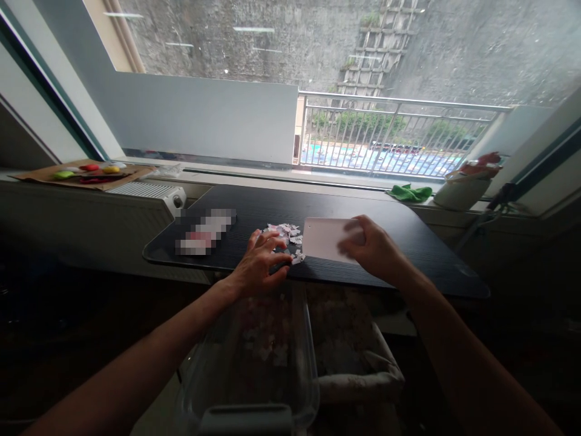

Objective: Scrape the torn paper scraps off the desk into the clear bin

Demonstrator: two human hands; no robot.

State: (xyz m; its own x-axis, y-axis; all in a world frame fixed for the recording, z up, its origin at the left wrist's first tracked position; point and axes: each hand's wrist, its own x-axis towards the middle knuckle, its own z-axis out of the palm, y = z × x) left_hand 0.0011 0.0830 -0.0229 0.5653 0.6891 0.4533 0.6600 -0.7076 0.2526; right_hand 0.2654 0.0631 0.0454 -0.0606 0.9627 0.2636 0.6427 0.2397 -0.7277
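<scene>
My left hand [264, 261] is over the dark tabletop near its front edge, fingers apart and slightly curved, at the near left side of a small heap of torn white paper scraps [285, 230]. Its fingertips reach the scraps; whether they touch is hard to make out. My right hand [374, 249] grips the right end of a pale pink flat board [324, 237] with a small hole in one corner. Motion blurs those fingers. The board lies low over the table, its left edge against the scraps.
Below the black table [254, 203] stands a clear plastic bin [313, 363] with paper pieces inside, beside a stool-like frame [358, 381]. A pixelated item [204, 233] is at the table's left. A green cloth [411, 193] and a pot [463, 189] sit on the windowsill.
</scene>
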